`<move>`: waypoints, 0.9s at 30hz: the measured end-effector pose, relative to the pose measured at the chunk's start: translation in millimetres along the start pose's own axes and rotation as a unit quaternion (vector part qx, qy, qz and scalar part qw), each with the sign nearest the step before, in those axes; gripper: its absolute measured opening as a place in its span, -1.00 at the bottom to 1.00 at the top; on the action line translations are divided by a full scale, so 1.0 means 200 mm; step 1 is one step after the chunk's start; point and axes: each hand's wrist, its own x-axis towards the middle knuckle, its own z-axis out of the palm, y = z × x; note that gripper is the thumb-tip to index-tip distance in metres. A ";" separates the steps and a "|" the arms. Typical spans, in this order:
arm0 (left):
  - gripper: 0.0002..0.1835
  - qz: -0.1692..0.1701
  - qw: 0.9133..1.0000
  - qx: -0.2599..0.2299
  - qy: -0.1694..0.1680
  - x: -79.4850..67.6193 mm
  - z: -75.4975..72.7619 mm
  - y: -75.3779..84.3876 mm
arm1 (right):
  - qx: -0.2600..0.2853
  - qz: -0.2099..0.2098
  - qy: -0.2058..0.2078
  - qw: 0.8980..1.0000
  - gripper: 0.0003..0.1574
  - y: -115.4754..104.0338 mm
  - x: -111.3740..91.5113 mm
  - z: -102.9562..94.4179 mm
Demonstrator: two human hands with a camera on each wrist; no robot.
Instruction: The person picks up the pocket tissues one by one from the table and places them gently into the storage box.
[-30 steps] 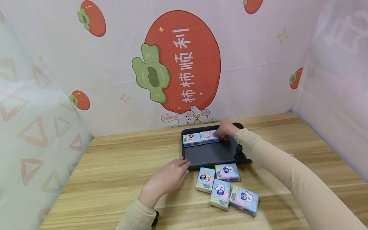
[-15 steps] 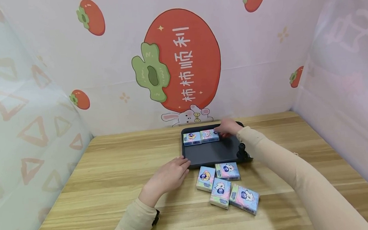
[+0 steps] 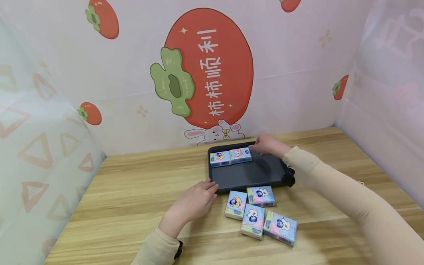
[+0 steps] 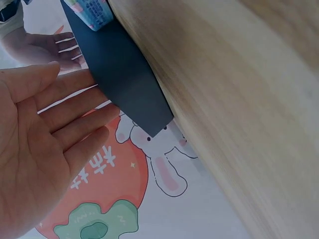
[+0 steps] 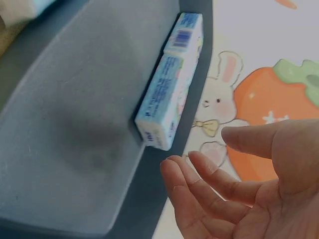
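Note:
A dark grey tray [image 3: 243, 177] lies on the wooden table. Two small printed boxes stand end to end along its back edge: the left box [image 3: 219, 159] has a yellow cartoon animal, the right box [image 3: 240, 156] a pink one. My right hand [image 3: 270, 144] hovers over the tray's back right, just off the right box's end. In the right wrist view its fingers [image 5: 219, 189] are loosely bent, with a gap between thumb and fingertips. The left hand [image 3: 194, 201] touches the tray's front left corner, its fingers [image 4: 75, 107] stretched out along the outer wall.
In front of the tray lie several similar boxes: a yellow-animal box [image 3: 235, 204], a white-animal box [image 3: 261, 196] touching the tray's front, another box [image 3: 253, 221] nearer me and a slanted box [image 3: 281, 228] to its right. A printed wall sheet [image 3: 140, 72] rises behind the table.
My right hand has let go of the right-hand box in the tray and drawn slightly right and up. The left hand stays at the tray corner, and the boxes have not visibly moved.

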 end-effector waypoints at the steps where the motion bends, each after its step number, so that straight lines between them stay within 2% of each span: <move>1: -0.60 -0.001 1.000 -0.001 -0.001 0.00 0.00 0.00 | -0.006 -0.008 0.005 1.000 -0.56 0.00 -0.02 -0.01; 9: -0.60 -0.011 1.000 -0.007 -0.005 0.00 0.00 -0.01 | -0.021 -0.044 0.026 0.998 -0.57 0.01 -0.08 -0.01; 13: -0.60 -0.013 1.000 -0.006 -0.007 0.00 0.00 -0.01 | -0.012 -0.059 0.027 0.998 -0.59 0.02 -0.13 -0.02; 27: -0.60 -0.008 1.000 -0.004 -0.002 0.00 0.00 0.00 | -0.040 -0.071 0.040 0.996 -0.59 0.00 -0.35 0.00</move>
